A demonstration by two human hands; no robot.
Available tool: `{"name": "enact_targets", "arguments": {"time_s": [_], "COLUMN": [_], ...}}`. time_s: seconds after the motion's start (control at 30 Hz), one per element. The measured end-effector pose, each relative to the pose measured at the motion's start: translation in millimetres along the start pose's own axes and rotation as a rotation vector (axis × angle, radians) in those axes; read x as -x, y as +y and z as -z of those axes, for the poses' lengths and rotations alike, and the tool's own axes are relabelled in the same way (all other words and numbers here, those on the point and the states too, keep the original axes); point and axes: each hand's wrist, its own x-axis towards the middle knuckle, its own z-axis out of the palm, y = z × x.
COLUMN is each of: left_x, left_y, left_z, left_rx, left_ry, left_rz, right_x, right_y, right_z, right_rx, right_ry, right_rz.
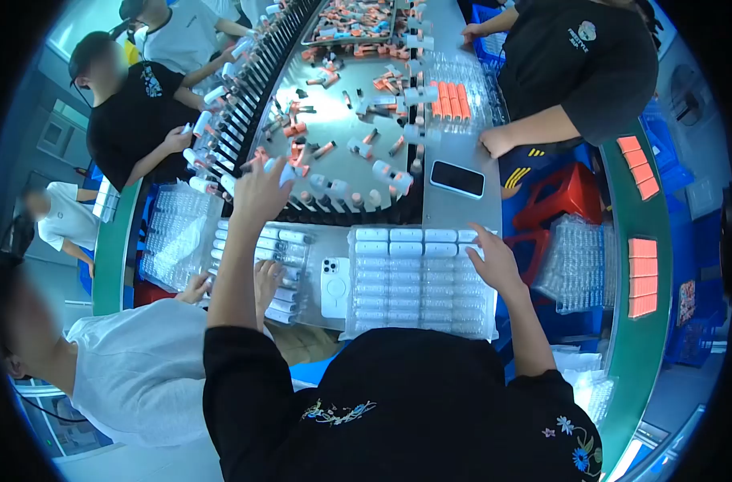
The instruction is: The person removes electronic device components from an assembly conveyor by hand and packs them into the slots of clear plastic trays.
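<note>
My left hand [261, 191] reaches over the near-left bend of the conveyor, its fingers at a white-and-blue piece [281, 170]; whether they grip it is too small to tell. Below and to the right lies a clear plastic tray [422, 309], with white cylindrical pieces [406, 248] in its upper rows. My right hand [494, 259] is at the tray's upper right corner, fingers apart, the fingertips beside the white pieces there. Between the two trays lies a white phone [334, 287].
Co-worker's hands [268, 283] are at another tray [289, 247] on the left. Mixed orange and white pieces [322, 150] lie inside the black conveyor loop [358, 214]. A second phone [457, 179], a red stool [562, 197] and orange stacks [643, 277] are at the right.
</note>
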Motion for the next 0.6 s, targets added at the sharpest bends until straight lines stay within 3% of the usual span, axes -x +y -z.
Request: {"name": "enact_targets", "arguments": {"time_s": [0.1,0.13,0.17,0.23,0.4,0.53,0.6], "left_x": [22,28,30,23,-20,-17,-10], "left_y": [38,50,72,89,75,79,83], "left_z": [59,55,63,61,26,17,14], "left_rx": [0.099,0.151,0.231,0.162,0.005,-0.024,-0.086], "left_ry": [0.019,0.134,0.118,0.200,0.148,-0.009,-0.043], "left_rz": [0.197,0.072,-0.022,-0.412,-0.692,-0.239,-0.016], "right_x": [11,13,13,13,9,11,17], "right_y": [15,19,15,4,-10,-13,-10], "right_z": [-7,-11,-10,-4,5,5,-4], "right_rx": [-0.138,-0.133,-0.138,-0.143,-0.097,-0.144,-0.028], "right_ry": [0.025,0.032,0.029,-0.048,-0.045,-0.112,-0.105], "right_rz": [-0.127,-0.135,-0.138,-0.083,-0.005,-0.087,-0.014]}}
